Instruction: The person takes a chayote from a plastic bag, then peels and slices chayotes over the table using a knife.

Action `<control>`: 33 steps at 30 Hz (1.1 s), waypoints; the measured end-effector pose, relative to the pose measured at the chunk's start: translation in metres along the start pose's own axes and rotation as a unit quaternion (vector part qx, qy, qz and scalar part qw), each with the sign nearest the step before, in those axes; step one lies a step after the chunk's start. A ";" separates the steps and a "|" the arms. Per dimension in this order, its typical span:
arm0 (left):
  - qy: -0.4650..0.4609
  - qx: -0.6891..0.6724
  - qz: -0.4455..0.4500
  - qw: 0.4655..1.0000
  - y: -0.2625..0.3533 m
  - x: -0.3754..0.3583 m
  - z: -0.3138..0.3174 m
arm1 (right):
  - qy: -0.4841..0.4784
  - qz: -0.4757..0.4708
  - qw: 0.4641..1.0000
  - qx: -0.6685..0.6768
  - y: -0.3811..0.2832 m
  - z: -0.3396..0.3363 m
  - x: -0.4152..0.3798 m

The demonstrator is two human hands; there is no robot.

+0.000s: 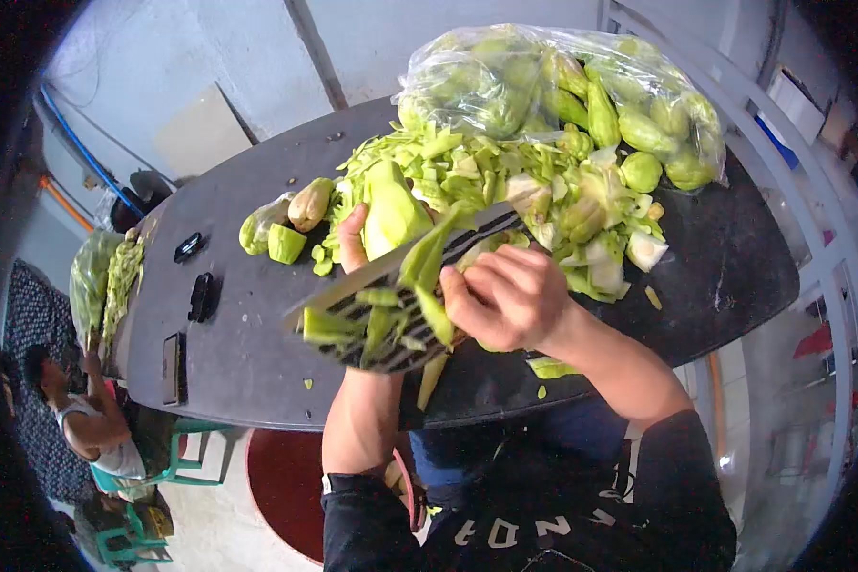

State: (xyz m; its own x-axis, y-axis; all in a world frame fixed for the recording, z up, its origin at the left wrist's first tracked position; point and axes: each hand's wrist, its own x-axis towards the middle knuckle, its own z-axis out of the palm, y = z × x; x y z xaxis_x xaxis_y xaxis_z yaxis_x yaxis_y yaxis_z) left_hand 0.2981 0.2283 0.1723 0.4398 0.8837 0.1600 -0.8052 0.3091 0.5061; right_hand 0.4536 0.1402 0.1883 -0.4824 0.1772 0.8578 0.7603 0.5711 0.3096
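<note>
A large broad blade (353,329) with dark stripes crosses in front of my left hand, and green peel pieces (329,327) cling to it. My right hand (510,296) is closed round its handle, which the fingers mostly hide. Behind the blade my left hand (353,238) holds a pale green peeled chayote (391,210); its thumb side shows and the blade covers the rest. Beyond both hands lies a heap of green peels and cut pieces (458,157). Whether the edge touches the chayote is unclear.
A clear plastic bag of chayotes (543,81) lies at the back of the dark table (248,353). Several chayotes (310,205) and small black objects (200,297) are on the left. A seated person (95,429) is at the far left. A red round tub (281,486) stands below.
</note>
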 end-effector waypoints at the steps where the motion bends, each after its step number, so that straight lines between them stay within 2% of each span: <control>1: 0.000 0.001 -0.002 1.000 0.000 0.000 0.000 | 0.009 0.003 1.000 -0.009 0.005 0.003 -0.003; 2: -0.018 -0.045 -0.014 0.999 0.000 0.000 0.000 | 0.012 0.020 1.000 0.018 0.013 0.004 -0.005; 3: -0.036 -0.093 -0.024 0.995 0.001 -0.001 0.001 | -0.030 0.039 0.999 -0.013 0.020 0.006 -0.009; 5: 0.053 -0.063 -0.012 0.997 0.005 -0.006 0.012 | -0.025 0.062 0.998 0.000 0.032 0.013 -0.017; 8: 0.043 -0.078 0.000 0.996 0.006 -0.004 0.014 | -0.028 0.064 0.998 -0.008 0.030 0.014 -0.018; 10: 0.115 -0.038 0.027 0.992 0.008 -0.005 0.019 | -0.039 0.060 0.997 -0.023 0.024 0.008 -0.013; 11: 0.115 -0.038 0.027 0.992 0.009 -0.002 0.012 | -0.050 0.058 0.996 -0.037 0.020 0.005 -0.010; 13: -0.064 -0.073 -0.002 0.995 0.009 0.003 -0.001 | -0.020 0.056 0.998 -0.021 0.017 0.003 -0.006; 14: -0.082 -0.030 0.006 0.996 0.008 0.003 -0.006 | -0.031 0.051 0.998 -0.015 0.017 0.002 -0.008; 15: -0.080 -0.031 0.005 0.996 0.005 -0.001 0.005 | -0.041 0.046 0.998 -0.008 0.016 0.002 -0.010; 16: 0.019 -0.038 0.029 0.999 0.001 -0.006 0.020 | -0.011 0.044 0.999 -0.009 0.025 0.010 -0.012; 17: 0.117 -0.043 0.052 0.991 -0.001 -0.011 0.029 | -0.042 0.116 0.992 0.037 0.030 0.010 -0.013; 18: -0.005 -0.018 -0.011 1.000 0.007 -0.008 0.009 | -0.058 0.151 0.987 0.023 0.038 0.012 -0.016; 19: 0.005 -0.038 -0.011 0.999 0.006 -0.007 0.010 | -0.072 0.183 0.980 0.007 0.045 0.013 -0.019; 21: -0.039 -0.038 -0.025 0.998 0.007 -0.007 0.011 | -0.072 0.175 0.982 0.020 0.048 0.007 -0.018; 22: -0.041 -0.042 -0.022 0.998 0.003 -0.009 0.015 | -0.076 0.167 0.982 0.043 0.048 0.004 -0.015; 24: 0.098 -0.036 0.018 0.994 -0.004 -0.016 0.025 | -0.074 0.137 0.986 0.064 0.033 -0.005 -0.010; 27: -0.030 0.088 0.013 0.996 0.003 -0.003 0.000 | -0.059 0.110 0.989 0.082 0.020 -0.001 -0.009; 29: 0.095 -0.040 0.032 0.994 -0.007 -0.015 0.036 | -0.054 0.133 0.988 0.053 0.030 0.003 -0.008; 31: 0.040 0.006 -0.024 0.999 -0.001 -0.010 0.022 | -0.101 0.200 0.975 0.005 0.052 0.015 -0.023; 33: 0.034 -0.018 -0.043 0.998 -0.002 -0.006 0.016 | -0.094 0.202 0.975 -0.008 0.060 0.015 -0.027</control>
State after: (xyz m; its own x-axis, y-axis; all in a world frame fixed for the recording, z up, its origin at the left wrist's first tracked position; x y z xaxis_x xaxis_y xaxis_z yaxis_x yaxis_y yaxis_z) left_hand 0.3032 0.2167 0.1841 0.4815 0.8744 0.0593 -0.7796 0.3964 0.4848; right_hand 0.5058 0.1820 0.1778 -0.2127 0.5288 0.8217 0.9108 0.4118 -0.0293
